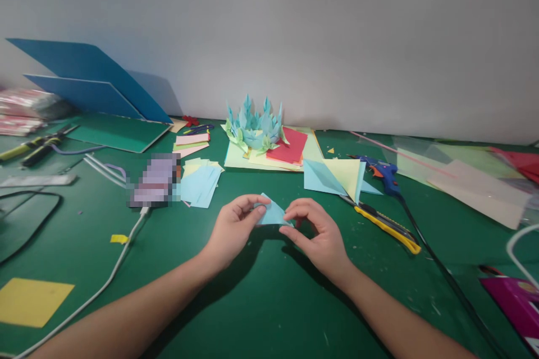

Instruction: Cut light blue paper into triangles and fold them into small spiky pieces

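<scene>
A small piece of folded light-blue paper [273, 214] is held just above the green table, between my two hands. Its left corner is pinched between the thumb and fingers of my left hand [236, 225]. On its right side, the thumb and forefinger of my right hand [316, 235] grip the other corner. The paper looks folded into a triangle with its point upward. Behind my hands stands a light-blue folded-paper model [255, 123] with tall spikes and pale green leaf shapes around its base. Beyond my left hand lies a stack of blue paper sheets [204, 184].
Right of my hands are folded blue and yellow paper [351, 174], a yellow utility knife [389, 230] and a blue glue gun [385, 174] with a black cord. To the left lie a charging phone [156, 179], its white cable [122, 255], pliers [42, 146] and a yellow sheet [33, 302].
</scene>
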The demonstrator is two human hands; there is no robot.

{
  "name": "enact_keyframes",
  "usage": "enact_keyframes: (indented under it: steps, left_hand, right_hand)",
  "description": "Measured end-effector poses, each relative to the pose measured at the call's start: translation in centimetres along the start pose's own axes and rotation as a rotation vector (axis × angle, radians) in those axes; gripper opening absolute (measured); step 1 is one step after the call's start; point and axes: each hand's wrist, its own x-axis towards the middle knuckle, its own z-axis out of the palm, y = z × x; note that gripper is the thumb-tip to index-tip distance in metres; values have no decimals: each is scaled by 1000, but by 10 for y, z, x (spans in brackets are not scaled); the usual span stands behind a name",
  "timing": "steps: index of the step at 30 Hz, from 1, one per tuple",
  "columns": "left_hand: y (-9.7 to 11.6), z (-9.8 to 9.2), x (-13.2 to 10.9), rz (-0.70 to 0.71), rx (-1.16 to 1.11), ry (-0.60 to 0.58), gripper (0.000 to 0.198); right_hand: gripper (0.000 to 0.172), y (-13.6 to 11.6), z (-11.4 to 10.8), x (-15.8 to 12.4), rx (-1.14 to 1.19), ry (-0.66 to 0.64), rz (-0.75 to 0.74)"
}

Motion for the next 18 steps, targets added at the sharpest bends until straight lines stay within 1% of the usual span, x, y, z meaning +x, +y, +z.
enact_keyframes:
  steps: [3, 7, 13, 18]
  left_hand:
    - [0, 0, 0, -11, 10, -3, 25]
    - [0, -1, 0, -20, 33, -1, 26]
    - [-4, -3, 1, -20, 77, -24, 27]
    - [-2, -3, -2, -20, 156, -68, 30]
  right_hand:
    - [6, 0, 0, 1, 36, -10, 40]
    - [10, 2, 0, 1, 34, 9, 79]
    - [3, 4, -1, 0, -15, 25, 72]
    - [13, 3, -1, -1, 37, 33, 81]
